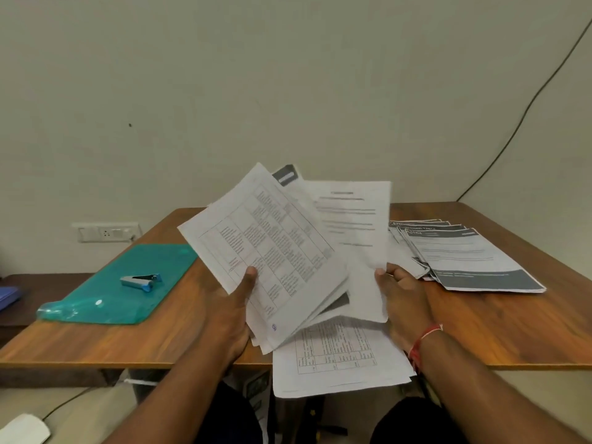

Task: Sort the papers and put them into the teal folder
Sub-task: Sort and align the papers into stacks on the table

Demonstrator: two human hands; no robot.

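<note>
Lying flat at the left of the table [480, 325] was one translucent teal folder [153, 261], with a single staple remover [141, 281] resting on it. Three groups of printed papers were noted: a raised bundle [272, 251] with a table-ruled page on top, a pile [339, 363] overhanging the near edge, and a fan [471, 261] of at least four grey-banded sheets at right. The left hand [234, 302] gripped the bundle, thumb across its face. The right hand [403, 299] pinched a text sheet [355, 219] at its lower edge.

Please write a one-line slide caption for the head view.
Left hand holds a paper stack, right hand pinches one sheet; teal folder lies aside.
</note>
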